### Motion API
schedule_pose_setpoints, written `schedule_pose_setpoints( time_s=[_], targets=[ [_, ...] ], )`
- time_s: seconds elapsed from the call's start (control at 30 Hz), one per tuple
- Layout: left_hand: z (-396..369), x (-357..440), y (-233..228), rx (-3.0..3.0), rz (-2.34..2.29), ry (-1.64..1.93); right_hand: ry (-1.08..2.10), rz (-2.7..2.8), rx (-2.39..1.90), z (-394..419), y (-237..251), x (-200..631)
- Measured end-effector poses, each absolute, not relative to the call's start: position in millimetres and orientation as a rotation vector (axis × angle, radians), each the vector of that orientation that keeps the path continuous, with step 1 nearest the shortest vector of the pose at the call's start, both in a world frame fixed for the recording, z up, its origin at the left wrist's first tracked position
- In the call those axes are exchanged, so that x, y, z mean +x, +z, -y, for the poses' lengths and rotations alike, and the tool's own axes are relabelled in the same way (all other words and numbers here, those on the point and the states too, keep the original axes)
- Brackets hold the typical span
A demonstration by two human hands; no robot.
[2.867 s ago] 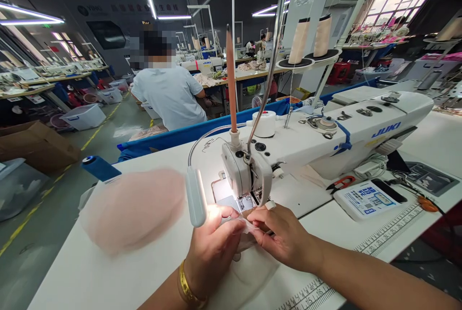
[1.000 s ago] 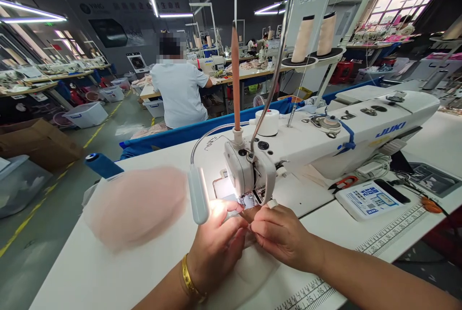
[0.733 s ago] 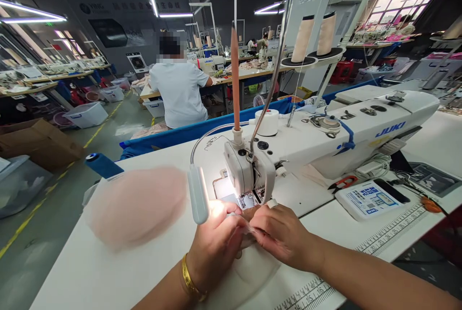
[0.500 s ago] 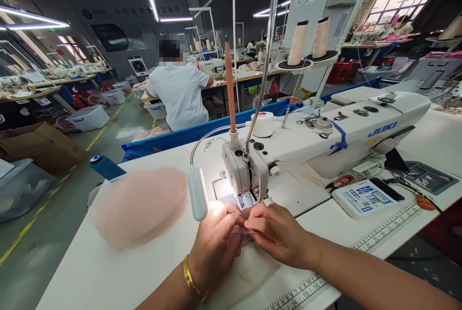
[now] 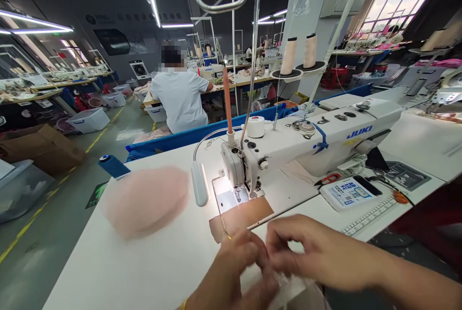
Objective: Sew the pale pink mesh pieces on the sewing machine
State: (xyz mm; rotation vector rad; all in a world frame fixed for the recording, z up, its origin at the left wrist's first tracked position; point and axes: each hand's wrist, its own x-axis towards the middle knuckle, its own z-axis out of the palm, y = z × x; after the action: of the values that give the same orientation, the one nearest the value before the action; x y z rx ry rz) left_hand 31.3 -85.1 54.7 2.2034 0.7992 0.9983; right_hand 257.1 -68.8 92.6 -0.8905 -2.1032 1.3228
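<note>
At the near desk (image 5: 144, 271) edge, the left hand (image 5: 234, 276) and right hand (image 5: 310, 252) pinch a pale fabric piece (image 5: 285, 285) with closed fingers, clear of the sewing machine (image 5: 288, 146); judged step: aligning edges, requiring repositioning under the presser foot (image 5: 249, 193).

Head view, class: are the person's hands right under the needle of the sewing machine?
No: the left hand and right hand are together at the table's near edge, apart from the sewing machine.

Two thread cones (image 5: 296, 54) are counted on the stand, one sewing machine (image 5: 310, 139) on the table, one pink fabric pile (image 5: 144, 199), and two hands (image 5: 274, 262).
</note>
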Motion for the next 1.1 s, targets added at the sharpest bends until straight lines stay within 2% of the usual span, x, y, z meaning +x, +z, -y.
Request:
schedule_pose_setpoints(
  time_s=[0.03, 0.13, 0.23, 0.33, 0.57, 0.67, 0.77, 0.87, 1.1],
  targets=[
    [78, 32, 48, 2.181, -0.927, 0.940, 1.364, 2.106, -0.994, 56, 86, 253],
    [49, 28, 25, 2.247, -1.366, 0.732, 1.116, 2.208, -1.267, 16, 59, 235],
    [28, 22, 9, 2.354, -1.582, 0.644, 0.953, 2.225, -1.388, -7, 36, 217],
    [23, 18, 5, 2.469, -1.583, 0.725, 0.848, 2.230, -1.432, -13, 28, 207],
    [28, 13, 3, 2.863, -1.236, 0.846, 0.699, 2.290, -1.442, -12, 24, 211],
    [28, 13, 1, 2.822, -1.259, 0.841, 0.456, 2.387, -1.342, -3, 23, 222],
    [28, 14, 1, 2.785, -1.283, 0.822, 0.163, 2.477, -1.060, 6, 20, 230],
    [29, 14, 1, 2.761, -1.320, 0.803, 0.111, 2.532, -0.854, 8, 13, 231],
    [29, 18, 3, 2.799, -1.355, 0.834, 0.052, 2.480, -0.966, -4, 0, 232]
  ],
)
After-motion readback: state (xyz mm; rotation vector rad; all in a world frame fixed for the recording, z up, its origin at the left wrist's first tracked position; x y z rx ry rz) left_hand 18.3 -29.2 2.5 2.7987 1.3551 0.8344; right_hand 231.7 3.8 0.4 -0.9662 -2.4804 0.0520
